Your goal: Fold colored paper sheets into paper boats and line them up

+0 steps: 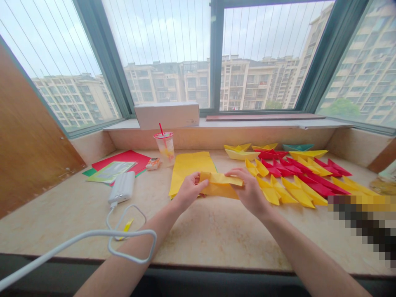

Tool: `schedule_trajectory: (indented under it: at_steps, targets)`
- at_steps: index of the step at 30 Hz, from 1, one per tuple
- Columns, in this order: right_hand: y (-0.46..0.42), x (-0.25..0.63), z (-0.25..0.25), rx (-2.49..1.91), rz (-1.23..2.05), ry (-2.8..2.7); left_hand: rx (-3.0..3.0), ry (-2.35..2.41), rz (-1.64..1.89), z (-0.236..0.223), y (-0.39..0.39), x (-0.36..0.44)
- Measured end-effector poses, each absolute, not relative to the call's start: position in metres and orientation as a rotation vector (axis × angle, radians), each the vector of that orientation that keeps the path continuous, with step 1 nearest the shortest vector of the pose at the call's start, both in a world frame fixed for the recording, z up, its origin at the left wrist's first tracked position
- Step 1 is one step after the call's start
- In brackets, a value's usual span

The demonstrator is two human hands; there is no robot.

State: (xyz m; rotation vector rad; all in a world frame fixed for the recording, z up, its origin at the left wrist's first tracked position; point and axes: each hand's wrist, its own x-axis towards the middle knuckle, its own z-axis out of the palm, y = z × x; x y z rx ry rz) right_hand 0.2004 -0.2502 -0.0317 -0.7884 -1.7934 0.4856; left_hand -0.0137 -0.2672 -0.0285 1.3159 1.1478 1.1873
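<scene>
Between my two hands is a folded piece of yellow paper (220, 189), held up just above the stone counter. My left hand (190, 190) pinches its left end, thumb in front. At the other end my right hand (247, 187) grips the paper, its fingers curled over the top edge. A crease runs along the strip, and its upper flap is turned toward me. Behind my hands lies a stack of flat yellow sheets (192, 163). Folded paper boats in yellow, such as this one (305, 190), and red (323, 185) stand in rows to the right.
A clear cup with a red straw (166, 148) stands behind, beside a small orange-and-white box (152, 163). Left are red sheets (123, 159) and a white power bank (122, 187) whose cable (77, 237) crosses my left forearm. A long white box (167, 115) rests on the sill.
</scene>
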Motion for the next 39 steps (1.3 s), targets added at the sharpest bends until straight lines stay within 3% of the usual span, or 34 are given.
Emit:
schedule_trajectory:
  at_steps: [9,17,24,31,39]
  targets:
    - [-0.252,0.196,-0.044,-0.71,0.63,-1.999,1.255,1.158,1.383,-0.021,-0.269,-0.017]
    - [-0.252,0.198,-0.033,-0.76,0.562,-1.841,1.355,1.104,1.297,-0.021,-0.274,-0.014]
    - [-0.249,0.202,-0.035,-0.735,0.584,-1.92,1.79,1.341,1.316,-0.03,-0.269,-0.018]
    - [-0.253,0.199,-0.035,-0.709,0.686,-1.947,1.923,1.241,0.995,-0.023,-0.275,-0.016]
    - [-0.252,0.202,-0.029,-0.811,0.818,-1.846,1.608,1.106,0.954,-0.026,-0.274,-0.015]
